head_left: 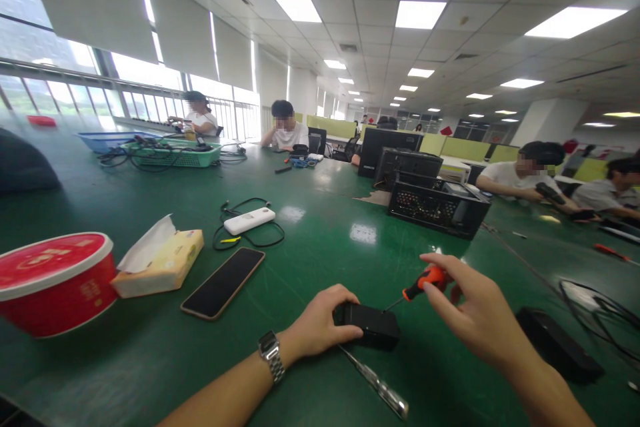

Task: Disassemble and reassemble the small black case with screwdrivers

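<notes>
On the green table, my left hand (325, 323) wraps round the left end of a small black box (375, 327), thumb in front and fingers behind. A watch circles that wrist. My right hand (467, 300) grips an orange and black screwdriver (425, 282) between thumb and fingers, its index finger stretched over the handle. The screwdriver slants down to the left, and its tip meets the top of the box near the back edge. A second screwdriver with a clear handle (383, 390) lies just in front of the box.
A phone (223, 282), tissue pack (165, 263) and red tub (60, 287) are at left. Behind them lies a white device (249, 220) with a cable. Another black box (557, 343) lies right. Computer cases (437, 203) and several people are farther back.
</notes>
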Tool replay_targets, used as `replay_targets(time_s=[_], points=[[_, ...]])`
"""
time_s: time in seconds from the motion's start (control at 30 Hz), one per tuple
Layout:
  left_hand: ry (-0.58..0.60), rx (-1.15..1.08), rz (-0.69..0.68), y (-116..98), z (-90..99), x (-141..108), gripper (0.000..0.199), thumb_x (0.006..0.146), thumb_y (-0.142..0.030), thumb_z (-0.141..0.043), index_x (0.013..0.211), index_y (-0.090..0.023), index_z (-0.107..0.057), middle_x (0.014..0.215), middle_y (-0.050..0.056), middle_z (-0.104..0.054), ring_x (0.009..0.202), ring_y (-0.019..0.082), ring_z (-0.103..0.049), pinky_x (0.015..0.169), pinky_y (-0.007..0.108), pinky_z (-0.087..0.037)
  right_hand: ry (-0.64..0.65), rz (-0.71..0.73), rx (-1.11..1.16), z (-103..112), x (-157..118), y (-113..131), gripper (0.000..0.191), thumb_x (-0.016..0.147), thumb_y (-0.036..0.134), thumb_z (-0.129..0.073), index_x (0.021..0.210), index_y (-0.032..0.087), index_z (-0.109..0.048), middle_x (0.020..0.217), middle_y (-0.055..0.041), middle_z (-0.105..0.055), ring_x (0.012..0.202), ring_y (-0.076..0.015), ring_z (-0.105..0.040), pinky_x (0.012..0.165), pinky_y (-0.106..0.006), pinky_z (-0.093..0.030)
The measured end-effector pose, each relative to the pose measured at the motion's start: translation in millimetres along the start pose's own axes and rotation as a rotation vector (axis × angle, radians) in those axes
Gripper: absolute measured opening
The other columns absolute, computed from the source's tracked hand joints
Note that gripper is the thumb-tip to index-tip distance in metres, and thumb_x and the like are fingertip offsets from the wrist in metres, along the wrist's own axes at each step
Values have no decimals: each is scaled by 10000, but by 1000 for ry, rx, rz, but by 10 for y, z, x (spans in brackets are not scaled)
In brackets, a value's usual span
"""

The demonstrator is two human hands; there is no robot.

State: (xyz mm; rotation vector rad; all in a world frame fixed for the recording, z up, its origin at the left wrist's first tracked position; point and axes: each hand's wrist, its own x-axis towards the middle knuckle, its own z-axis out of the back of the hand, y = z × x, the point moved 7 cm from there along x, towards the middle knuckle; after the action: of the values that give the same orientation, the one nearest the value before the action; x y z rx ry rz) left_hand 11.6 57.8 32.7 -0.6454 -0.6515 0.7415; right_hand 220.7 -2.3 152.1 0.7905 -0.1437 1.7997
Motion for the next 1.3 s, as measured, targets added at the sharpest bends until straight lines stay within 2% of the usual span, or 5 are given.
replay_targets(time_s=[0.5,0.63,0.83,1.07,1.3], points=[[3,0,8,-1,-2,-2,360,730,-341,-772,1032,-198,-639,1010,32,-614,931,204,-567,843,301,-423,-22,-10,2,40,6,20,325,884,396,-522,1126,203,-620,784,-16,-670,550,-142,-569,535,-267,-452],[7,4,9,-12,0,0,365,728,-344,-770,1034,-197,-635,1008,34,-613,925,203,-566,843,303,-427,-2,-20,-49,41,3,22,296,887,436,-525,1030,216,-664,640,12,-630,501,-144,-549,514,-271,-430],[17,7,18,-7,3,-2,366,739,-358,-761,1040,-196,-632,1019,37,-610,932,207,-565,838,304,-428,11,6,-33,23,21,-4,301,889,398,-523,1094,217,-649,876,-33,-703,629,-156,-618,580,-275,-488],[15,7,0,-16,2,1,367,748,-359,-757,1050,-192,-632,1021,39,-610,931,204,-564,836,296,-424,-143,-89,32,110,4,-36,294,860,465,-564,925,212,-698,774,-20,-713,589,-157,-636,537,-262,-492],[17,12,-10,-25,2,5,348,748,-353,-758,1029,-187,-638,997,36,-606,903,196,-564,796,285,-423,-23,-59,123,-14,-16,102,271,875,445,-561,894,212,-698,779,-24,-723,617,-164,-658,559,-261,-508]])
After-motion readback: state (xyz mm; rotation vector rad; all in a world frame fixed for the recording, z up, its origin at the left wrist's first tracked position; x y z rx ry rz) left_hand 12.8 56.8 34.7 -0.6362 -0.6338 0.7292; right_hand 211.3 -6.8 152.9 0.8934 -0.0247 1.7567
